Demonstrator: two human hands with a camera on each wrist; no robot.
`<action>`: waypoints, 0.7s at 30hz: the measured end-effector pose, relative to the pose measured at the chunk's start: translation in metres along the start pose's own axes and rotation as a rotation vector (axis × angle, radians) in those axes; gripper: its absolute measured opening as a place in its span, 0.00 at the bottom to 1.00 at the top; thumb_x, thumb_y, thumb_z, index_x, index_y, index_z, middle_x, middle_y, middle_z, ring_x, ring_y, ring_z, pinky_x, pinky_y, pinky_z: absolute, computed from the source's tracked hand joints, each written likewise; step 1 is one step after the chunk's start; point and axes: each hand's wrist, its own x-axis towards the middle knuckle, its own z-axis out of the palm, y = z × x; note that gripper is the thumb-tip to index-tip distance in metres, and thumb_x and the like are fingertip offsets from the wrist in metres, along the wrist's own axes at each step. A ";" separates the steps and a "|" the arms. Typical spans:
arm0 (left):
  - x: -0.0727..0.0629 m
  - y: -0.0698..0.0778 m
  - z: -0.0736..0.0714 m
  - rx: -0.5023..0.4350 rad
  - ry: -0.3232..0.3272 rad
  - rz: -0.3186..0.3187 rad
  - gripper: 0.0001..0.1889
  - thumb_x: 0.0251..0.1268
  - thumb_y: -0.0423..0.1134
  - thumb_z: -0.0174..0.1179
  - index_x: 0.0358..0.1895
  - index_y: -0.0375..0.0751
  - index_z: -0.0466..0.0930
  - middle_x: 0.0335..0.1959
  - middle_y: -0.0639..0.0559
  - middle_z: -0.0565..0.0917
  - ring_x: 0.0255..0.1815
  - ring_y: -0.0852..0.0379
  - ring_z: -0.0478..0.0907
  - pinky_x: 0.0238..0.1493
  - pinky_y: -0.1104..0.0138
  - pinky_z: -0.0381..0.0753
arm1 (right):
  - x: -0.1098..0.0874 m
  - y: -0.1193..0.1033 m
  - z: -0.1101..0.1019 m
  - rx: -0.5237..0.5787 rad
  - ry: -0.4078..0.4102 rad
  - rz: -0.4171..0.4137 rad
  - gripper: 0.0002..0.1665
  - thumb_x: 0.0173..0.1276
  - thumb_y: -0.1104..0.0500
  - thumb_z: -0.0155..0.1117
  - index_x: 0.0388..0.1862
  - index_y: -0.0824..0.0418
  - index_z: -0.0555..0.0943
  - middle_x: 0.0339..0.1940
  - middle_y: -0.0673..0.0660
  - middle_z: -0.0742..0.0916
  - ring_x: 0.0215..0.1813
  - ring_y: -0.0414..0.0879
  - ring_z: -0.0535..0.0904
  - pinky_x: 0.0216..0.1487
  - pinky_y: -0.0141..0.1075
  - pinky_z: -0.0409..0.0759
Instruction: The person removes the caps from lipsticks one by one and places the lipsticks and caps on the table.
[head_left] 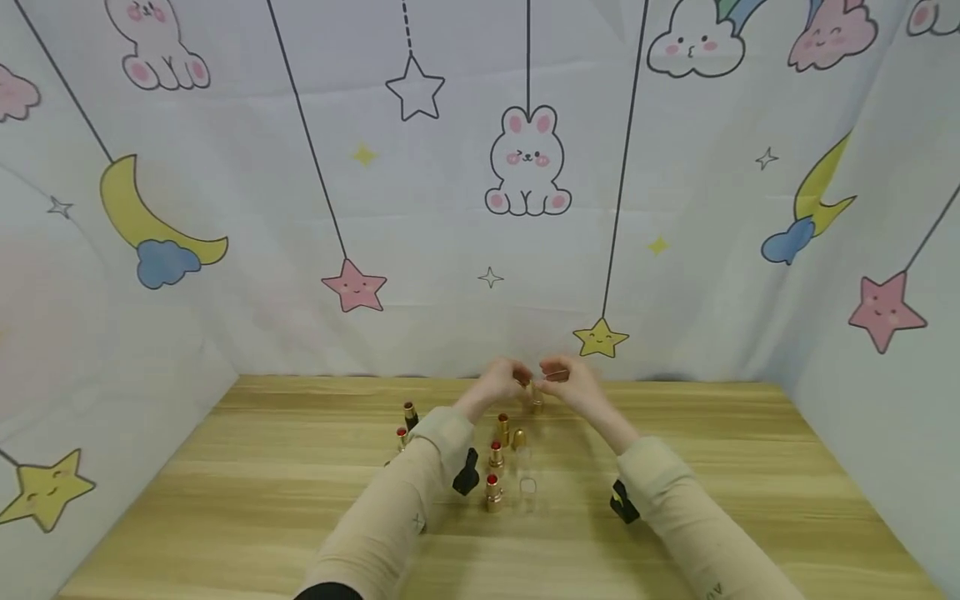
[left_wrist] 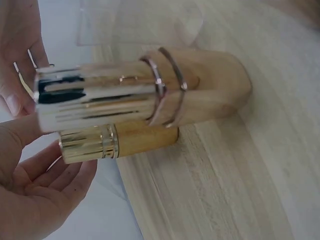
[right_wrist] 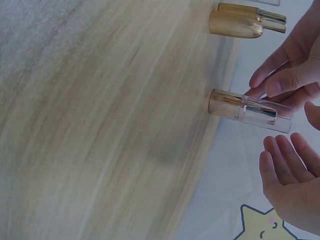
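Between my two hands a lipstick (right_wrist: 225, 104) with a clear cap (right_wrist: 280, 122) over its gold tube stands upright at the far part of the table. My left hand (head_left: 501, 382) is at its left side, fingers loosely bent and fingertips right beside the tube. On the other side my right hand (head_left: 573, 383) curves around the cap with a gap, its fingers apart in the right wrist view. Nearer the left wrist camera, a large gold lipstick (left_wrist: 110, 95) stands in front of a second gold lipstick (left_wrist: 90, 144), partly hiding it.
Uncapped red lipsticks (head_left: 492, 492) stand in a row toward the front. Beside them are a gold bullet-shaped piece (head_left: 520, 439) and a clear cap (head_left: 528, 493). More lipsticks (head_left: 410, 414) stand left of my left sleeve. A printed curtain (head_left: 450, 333) hangs behind the wooden table (head_left: 712, 492).
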 end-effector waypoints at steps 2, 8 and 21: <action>0.004 -0.001 0.002 0.022 -0.014 -0.003 0.18 0.60 0.32 0.64 0.54 0.32 0.79 0.52 0.40 0.82 0.55 0.45 0.77 0.55 0.56 0.79 | 0.001 0.002 0.003 0.001 0.004 0.002 0.23 0.64 0.65 0.65 0.57 0.74 0.75 0.54 0.71 0.82 0.55 0.63 0.79 0.53 0.47 0.81; 0.011 -0.002 0.009 0.047 -0.044 -0.034 0.14 0.56 0.31 0.67 0.47 0.34 0.82 0.47 0.42 0.83 0.50 0.47 0.78 0.52 0.58 0.79 | 0.004 0.009 0.007 0.006 0.008 0.024 0.22 0.64 0.66 0.64 0.56 0.73 0.76 0.53 0.70 0.82 0.54 0.62 0.80 0.52 0.46 0.82; 0.019 0.000 0.018 0.087 -0.052 -0.111 0.12 0.50 0.31 0.71 0.40 0.35 0.85 0.42 0.43 0.85 0.39 0.52 0.76 0.42 0.62 0.79 | 0.007 0.015 0.016 0.014 0.037 0.023 0.16 0.63 0.68 0.65 0.50 0.72 0.79 0.47 0.69 0.85 0.49 0.61 0.83 0.49 0.44 0.83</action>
